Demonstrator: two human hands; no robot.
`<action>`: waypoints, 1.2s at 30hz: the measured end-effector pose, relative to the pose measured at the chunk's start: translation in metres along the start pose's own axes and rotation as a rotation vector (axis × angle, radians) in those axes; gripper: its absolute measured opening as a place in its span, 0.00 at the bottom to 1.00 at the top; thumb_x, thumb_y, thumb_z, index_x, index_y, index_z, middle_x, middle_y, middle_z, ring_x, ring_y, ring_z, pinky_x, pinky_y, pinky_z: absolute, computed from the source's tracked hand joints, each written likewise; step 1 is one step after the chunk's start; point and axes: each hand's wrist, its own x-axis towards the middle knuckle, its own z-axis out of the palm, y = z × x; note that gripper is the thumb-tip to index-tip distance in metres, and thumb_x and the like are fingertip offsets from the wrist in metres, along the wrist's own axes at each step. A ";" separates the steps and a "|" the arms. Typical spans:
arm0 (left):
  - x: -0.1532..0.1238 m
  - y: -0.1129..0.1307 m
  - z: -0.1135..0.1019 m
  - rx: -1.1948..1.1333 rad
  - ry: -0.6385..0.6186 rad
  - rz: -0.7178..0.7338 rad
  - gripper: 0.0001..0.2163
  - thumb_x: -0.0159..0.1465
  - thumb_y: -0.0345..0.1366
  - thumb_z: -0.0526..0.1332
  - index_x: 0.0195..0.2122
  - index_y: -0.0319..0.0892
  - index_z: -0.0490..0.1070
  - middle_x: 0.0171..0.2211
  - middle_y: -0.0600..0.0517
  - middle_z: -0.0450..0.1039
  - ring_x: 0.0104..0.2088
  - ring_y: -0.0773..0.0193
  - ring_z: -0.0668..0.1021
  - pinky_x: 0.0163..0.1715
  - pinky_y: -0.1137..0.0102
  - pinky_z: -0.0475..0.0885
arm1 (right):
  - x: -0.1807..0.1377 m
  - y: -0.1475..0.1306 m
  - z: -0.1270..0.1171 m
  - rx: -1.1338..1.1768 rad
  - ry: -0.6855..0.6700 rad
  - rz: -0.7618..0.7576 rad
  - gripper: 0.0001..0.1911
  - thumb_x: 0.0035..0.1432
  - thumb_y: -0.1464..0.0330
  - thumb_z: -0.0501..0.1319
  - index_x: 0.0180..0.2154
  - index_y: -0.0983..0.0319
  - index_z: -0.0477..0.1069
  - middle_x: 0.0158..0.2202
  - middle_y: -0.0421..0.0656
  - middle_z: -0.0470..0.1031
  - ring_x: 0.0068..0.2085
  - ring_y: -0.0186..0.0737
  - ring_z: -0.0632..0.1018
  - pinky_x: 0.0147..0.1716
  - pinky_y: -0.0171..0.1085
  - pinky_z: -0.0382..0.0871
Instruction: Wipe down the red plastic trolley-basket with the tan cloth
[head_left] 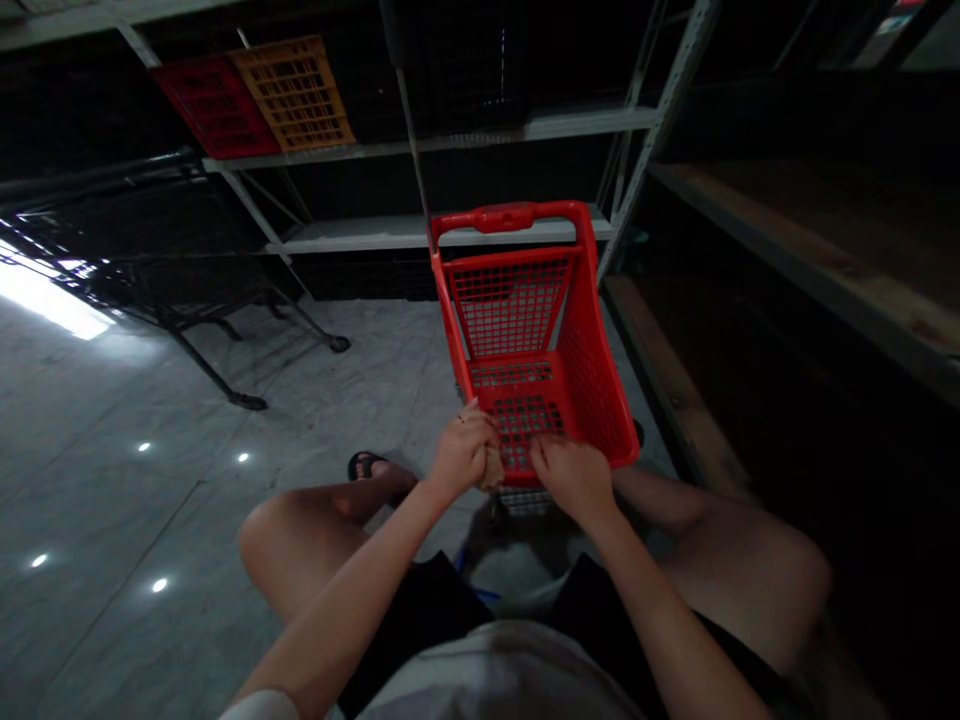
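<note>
A small red plastic shopping cart point(592, 370) with latticed walls stands between my knees, its handle at the far side. My left hand point(461, 450) is closed around a crumpled tan cloth point(491, 470) at the cart's near left corner. At the near edge, my right hand point(576, 478) curls its fingers over the rim. Its fingertips reach inside the basket and are partly hidden. No goods show inside the basket.
Metal shelving point(592, 122) behind the cart holds a red crate point(217, 105) and a yellow crate point(296, 92). A dark wheeled frame point(210, 365) stands at left. Wooden-edged shelves point(810, 260) line the right. A thin pole point(414, 150) rises by the handle.
</note>
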 end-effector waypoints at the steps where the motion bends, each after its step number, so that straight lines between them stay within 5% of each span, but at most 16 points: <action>1: -0.013 0.012 0.005 -0.008 0.030 0.004 0.13 0.56 0.26 0.51 0.28 0.47 0.74 0.30 0.51 0.81 0.44 0.58 0.83 0.66 0.51 0.69 | -0.001 -0.001 0.000 -0.005 0.003 0.002 0.24 0.75 0.65 0.47 0.39 0.61 0.80 0.40 0.48 0.86 0.39 0.41 0.86 0.32 0.34 0.67; 6: -0.034 0.051 0.020 0.232 0.073 -0.095 0.10 0.60 0.30 0.54 0.30 0.46 0.75 0.30 0.47 0.80 0.39 0.55 0.82 0.62 0.53 0.72 | -0.009 -0.012 0.000 0.045 -0.030 0.058 0.27 0.76 0.63 0.42 0.43 0.60 0.79 0.41 0.48 0.86 0.41 0.46 0.86 0.34 0.36 0.69; 11: -0.012 0.065 0.014 0.536 -0.267 -0.213 0.12 0.66 0.36 0.57 0.37 0.38 0.81 0.34 0.36 0.82 0.41 0.47 0.84 0.50 0.53 0.74 | -0.014 -0.013 0.005 0.515 0.014 0.127 0.26 0.77 0.60 0.38 0.58 0.56 0.72 0.43 0.44 0.85 0.42 0.41 0.85 0.40 0.35 0.72; 15: 0.005 0.083 0.017 0.533 -0.402 -0.367 0.16 0.70 0.38 0.54 0.42 0.35 0.81 0.37 0.34 0.82 0.42 0.46 0.85 0.47 0.55 0.74 | -0.001 -0.004 0.017 1.006 0.151 0.146 0.27 0.77 0.56 0.36 0.58 0.59 0.68 0.45 0.45 0.83 0.42 0.37 0.84 0.44 0.35 0.75; 19: 0.025 0.103 0.040 0.360 -0.388 -0.544 0.17 0.73 0.39 0.51 0.49 0.39 0.78 0.43 0.36 0.83 0.45 0.44 0.85 0.46 0.55 0.75 | 0.014 0.011 0.026 1.162 0.265 0.153 0.34 0.75 0.52 0.31 0.57 0.60 0.68 0.49 0.50 0.81 0.48 0.39 0.83 0.50 0.38 0.76; 24: 0.042 0.093 0.061 -0.304 -0.057 -0.628 0.16 0.78 0.44 0.46 0.57 0.43 0.66 0.55 0.42 0.77 0.54 0.56 0.81 0.55 0.61 0.74 | 0.010 0.032 0.028 1.109 0.381 0.165 0.37 0.74 0.52 0.28 0.64 0.59 0.63 0.64 0.55 0.72 0.61 0.41 0.77 0.56 0.42 0.74; 28: 0.040 0.064 0.050 -0.717 0.182 -0.754 0.20 0.79 0.48 0.36 0.55 0.45 0.63 0.57 0.44 0.75 0.59 0.62 0.77 0.57 0.63 0.74 | -0.013 0.024 0.023 0.884 0.331 0.018 0.29 0.76 0.53 0.41 0.70 0.57 0.56 0.69 0.52 0.65 0.64 0.42 0.74 0.60 0.44 0.70; 32: 0.033 0.047 0.035 -0.813 0.258 -0.768 0.25 0.77 0.55 0.35 0.52 0.48 0.65 0.54 0.47 0.77 0.60 0.61 0.77 0.59 0.60 0.73 | -0.036 0.002 0.015 0.487 0.111 -0.301 0.28 0.72 0.58 0.57 0.67 0.61 0.63 0.64 0.53 0.73 0.60 0.49 0.75 0.59 0.46 0.66; 36: 0.029 0.046 0.033 -0.799 0.233 -0.725 0.25 0.77 0.54 0.38 0.47 0.45 0.68 0.51 0.46 0.78 0.56 0.61 0.79 0.61 0.59 0.71 | -0.047 0.002 0.013 0.167 0.051 -0.397 0.17 0.72 0.63 0.59 0.57 0.61 0.73 0.55 0.52 0.80 0.56 0.52 0.76 0.57 0.45 0.61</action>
